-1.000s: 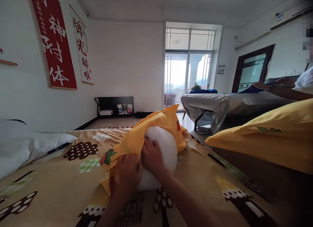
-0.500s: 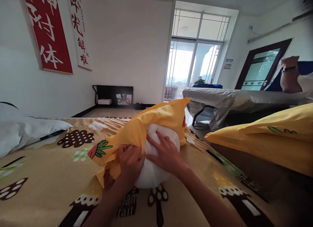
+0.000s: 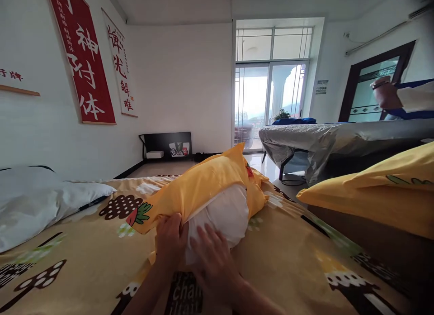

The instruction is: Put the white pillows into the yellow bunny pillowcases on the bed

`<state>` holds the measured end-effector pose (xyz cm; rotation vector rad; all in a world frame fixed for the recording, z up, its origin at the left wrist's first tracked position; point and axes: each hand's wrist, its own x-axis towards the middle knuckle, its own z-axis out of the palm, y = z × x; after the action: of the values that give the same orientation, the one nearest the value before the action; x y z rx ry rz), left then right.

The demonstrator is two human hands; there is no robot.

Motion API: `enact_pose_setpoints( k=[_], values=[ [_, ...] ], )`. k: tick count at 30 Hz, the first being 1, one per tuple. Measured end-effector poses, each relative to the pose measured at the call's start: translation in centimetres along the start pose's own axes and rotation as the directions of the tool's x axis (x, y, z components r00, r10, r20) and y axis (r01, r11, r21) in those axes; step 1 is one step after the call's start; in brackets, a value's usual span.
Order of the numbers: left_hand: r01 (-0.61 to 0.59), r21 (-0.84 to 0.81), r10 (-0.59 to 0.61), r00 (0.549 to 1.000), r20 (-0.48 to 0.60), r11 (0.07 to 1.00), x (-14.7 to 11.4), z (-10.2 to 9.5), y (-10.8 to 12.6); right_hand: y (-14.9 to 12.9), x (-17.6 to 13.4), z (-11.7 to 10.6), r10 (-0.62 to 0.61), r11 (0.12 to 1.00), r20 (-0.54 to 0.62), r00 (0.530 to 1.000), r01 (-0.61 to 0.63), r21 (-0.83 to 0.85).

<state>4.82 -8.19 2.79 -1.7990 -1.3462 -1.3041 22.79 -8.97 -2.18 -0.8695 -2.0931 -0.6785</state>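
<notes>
In front of me on the patterned bed sheet lies a white pillow, partly inside a yellow pillowcase with a printed carrot-like motif. White filling bulges out of the case's opening on the near side. At the left edge of that opening, my left hand is closed on the pillowcase fabric. My right hand lies against the near left part of the white pillow, fingers spread and slightly blurred by motion. The part of the pillow inside the case is hidden.
A white pillow rests at the left, and another yellow pillowcase at the right. Behind stands a table under a plastic cover. Another person's arm shows at the far right. A low black shelf is by the wall.
My right hand has moved down and left along the pillow. The yellow case's upper edge is straighter and its right end has spread out. The view has shifted slightly.
</notes>
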Motion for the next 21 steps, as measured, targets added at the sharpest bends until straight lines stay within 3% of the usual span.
enact_pose_setpoints(
  k=[2, 4, 8, 10, 12, 14, 16, 18, 19, 21],
  values=[
    [-0.006, -0.043, 0.006, 1.000, 0.011, 0.999, 0.9, -0.4, 1.0, -0.9, 0.0, 0.4, -0.098, 0.995, -0.045, 0.994, 0.097, -0.027],
    [-0.045, -0.081, 0.046, 0.999, 0.009, 0.996, 2.0, -1.2, 2.1, -0.8, 1.5, 1.1, -0.093, 0.995, -0.011, 0.996, 0.093, -0.024],
    [-0.136, -0.121, 0.137, 0.991, -0.007, 0.983, 4.7, -2.3, 3.6, 0.4, 6.5, 2.4, 0.056, 0.991, 0.260, 0.964, -0.086, 0.105],
    [-0.155, -0.113, 0.154, 0.988, -0.012, 0.982, 5.7, -2.2, 3.3, 0.5, 7.9, 2.0, 0.090, 0.981, 0.304, 0.948, -0.137, 0.135],
    [-0.151, -0.070, 0.149, 0.988, -0.029, 0.986, 5.8, -1.4, 2.1, 0.6, 7.6, 0.7, 0.002, 0.982, 0.298, 0.955, -0.058, 0.178],
    [-0.155, 0.003, 0.155, 0.986, -0.067, 0.988, 4.6, -0.2, 0.2, 1.7, 5.6, -0.9, -0.168, 0.958, 0.281, 0.945, 0.089, 0.272],
    [-0.185, 0.060, 0.191, 0.976, -0.103, 0.981, 2.3, 0.9, -1.9, 4.4, 2.8, -2.2, -0.188, 0.942, 0.280, 0.941, 0.092, 0.324],
    [-0.218, 0.076, 0.225, 0.969, -0.102, 0.973, -0.2, 1.7, -3.5, 8.4, 0.6, -2.3, 0.101, 0.962, 0.287, 0.952, -0.167, 0.216],
    [-0.230, 0.073, 0.236, 0.967, -0.095, 0.970, -1.2, 1.9, -4.0, 10.5, 0.1, -2.1, 0.315, 0.930, 0.264, 0.912, -0.352, 0.108],
    [-0.256, 0.063, 0.260, 0.962, -0.082, 0.965, -2.8, 2.0, -4.5, 14.2, 0.3, -1.0, 0.639, 0.769, 0.142, 0.756, -0.631, -0.098]
  ],
)
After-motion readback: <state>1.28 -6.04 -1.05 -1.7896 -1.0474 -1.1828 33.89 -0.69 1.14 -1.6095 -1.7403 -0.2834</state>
